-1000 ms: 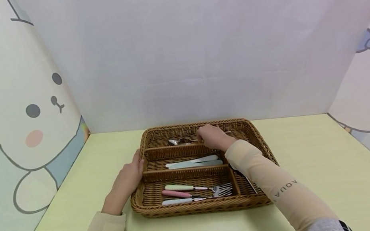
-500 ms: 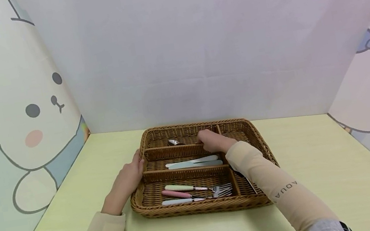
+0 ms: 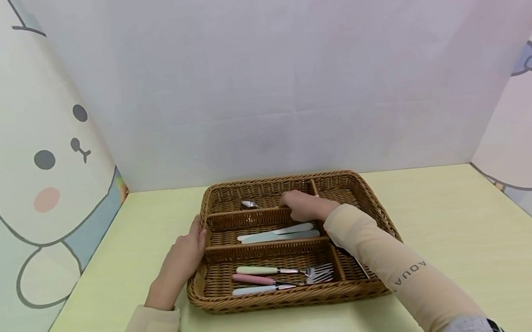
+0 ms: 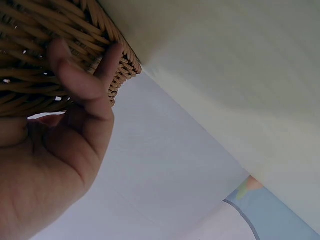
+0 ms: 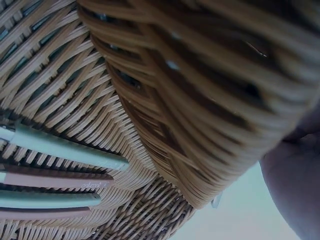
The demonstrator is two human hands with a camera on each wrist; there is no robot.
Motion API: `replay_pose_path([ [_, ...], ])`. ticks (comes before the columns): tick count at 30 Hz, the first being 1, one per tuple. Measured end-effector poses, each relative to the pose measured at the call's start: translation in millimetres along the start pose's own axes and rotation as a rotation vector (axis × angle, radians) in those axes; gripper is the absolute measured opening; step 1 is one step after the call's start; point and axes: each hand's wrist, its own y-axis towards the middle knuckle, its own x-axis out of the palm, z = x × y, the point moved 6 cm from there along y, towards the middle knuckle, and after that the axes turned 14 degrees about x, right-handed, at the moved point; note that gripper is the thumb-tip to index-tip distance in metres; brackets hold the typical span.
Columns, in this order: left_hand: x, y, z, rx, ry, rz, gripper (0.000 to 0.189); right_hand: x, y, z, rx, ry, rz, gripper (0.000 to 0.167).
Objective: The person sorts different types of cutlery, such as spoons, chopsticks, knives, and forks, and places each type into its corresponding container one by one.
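A brown wicker cutlery tray (image 3: 287, 299) with compartments stands on the table. My left hand (image 3: 182, 263) holds its left rim; in the left wrist view the fingers lie bent against the woven outer wall (image 4: 30, 50). My right hand (image 3: 300, 204) reaches into the back compartment, its fingertips hidden behind the divider (image 3: 248, 217), so their grasp does not show. Left of it lies a spoon (image 3: 249, 204). In the right wrist view only part of the right hand (image 5: 295, 185) appears, beyond a blurred wicker wall.
Pale knives (image 3: 282, 234) lie in the middle compartment. The front one holds forks with green (image 3: 257, 270), pink (image 3: 252, 279) and pale blue handles (image 3: 254, 290). Mint and pink handles (image 5: 65, 147) show in the right wrist view. A pale wall (image 3: 282, 70) stands behind.
My right hand has lowered slightly toward the divider. A second spoon head, visible beside the first one second ago, is now out of sight. My left hand stays on the rim.
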Motion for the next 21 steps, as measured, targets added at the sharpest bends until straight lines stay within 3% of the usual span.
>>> replay_pose_path([
  [21, -0.3, -0.4, 0.8, 0.002, 0.000, -0.004, 0.052, 7.4, 2.4, 2.2, -0.017, 0.069, -0.095, 0.061],
])
